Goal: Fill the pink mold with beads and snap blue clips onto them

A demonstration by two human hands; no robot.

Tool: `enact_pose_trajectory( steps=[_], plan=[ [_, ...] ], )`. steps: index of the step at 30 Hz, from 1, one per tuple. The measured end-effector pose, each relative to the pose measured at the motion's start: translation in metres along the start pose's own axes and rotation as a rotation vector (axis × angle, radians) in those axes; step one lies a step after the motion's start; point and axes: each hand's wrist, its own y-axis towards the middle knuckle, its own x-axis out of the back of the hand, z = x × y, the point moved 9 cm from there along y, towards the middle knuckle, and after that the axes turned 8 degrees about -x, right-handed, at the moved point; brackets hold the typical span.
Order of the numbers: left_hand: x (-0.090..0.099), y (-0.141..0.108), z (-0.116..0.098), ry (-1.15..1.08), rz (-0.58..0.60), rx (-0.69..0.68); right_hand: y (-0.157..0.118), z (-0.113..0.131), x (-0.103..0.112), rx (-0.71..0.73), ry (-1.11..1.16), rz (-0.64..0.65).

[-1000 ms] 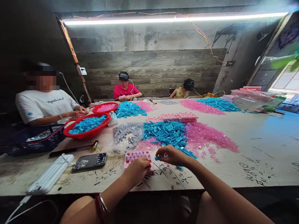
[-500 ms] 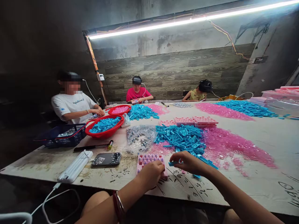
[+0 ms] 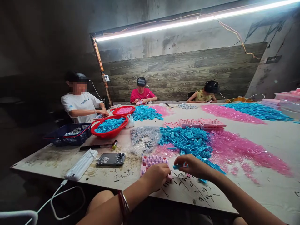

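My left hand (image 3: 157,177) is closed over the near right corner of a pink tray (image 3: 143,165), its fingertips pressed together. Whatever they pinch is hidden. Rows of small clear and purplish pieces fill the slots of the tray's far part. To the right, my right hand (image 3: 195,165) pinches a small blue plastic piece (image 3: 176,167) between thumb and fingers, just above the table. Behind that hand lies a heap of similar blue pieces (image 3: 185,139), beside a spread of clear pink pieces (image 3: 248,150). A clear plastic bag of small metallic-looking parts (image 3: 145,140) lies beyond the tray.
On the left are a phone (image 3: 111,159), a white power strip (image 3: 81,165) with a cable, a hammer-like tool (image 3: 98,146), a dark blue basket (image 3: 81,134) and a red basin (image 3: 124,125) of blue pieces. Stacked pink trays (image 3: 211,123) stand behind the heap. Three people sit around the table.
The view has swung slightly left, so everything sits further right in it. Both hands stay nearly in place over the table, the right one still holding the blue piece.
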Motion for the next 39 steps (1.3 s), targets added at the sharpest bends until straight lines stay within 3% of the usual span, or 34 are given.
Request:
enact_pose_trajectory(
  steps=[11, 17, 21, 25, 29, 35, 39],
  plan=[
    [0.008, -0.003, 0.006, -0.06, -0.045, 0.084, 0.0, 0.0, -0.002, -0.007, 0.058, 0.027],
    [0.031, -0.004, 0.001, -0.156, -0.262, 0.027, -0.002, 0.015, -0.013, 0.018, 0.368, 0.147],
    [0.03, -0.003, 0.0, -0.146, -0.252, 0.014, -0.001, 0.019, -0.018, 0.007, 0.505, 0.138],
    [0.031, -0.004, 0.009, -0.203, -0.245, 0.084, 0.003, 0.018, -0.021, -0.01, 0.639, 0.133],
    [0.033, -0.006, 0.021, -0.301, -0.245, 0.187, 0.005, 0.016, -0.02, -0.008, 0.502, 0.065],
    [0.03, -0.006, 0.026, -0.358, -0.216, 0.219, 0.001, 0.037, -0.012, 0.163, 0.137, -0.113],
    [0.023, -0.006, 0.027, -0.381, -0.19, 0.199, 0.001, 0.041, -0.016, 0.207, 0.029, -0.103]
  ],
)
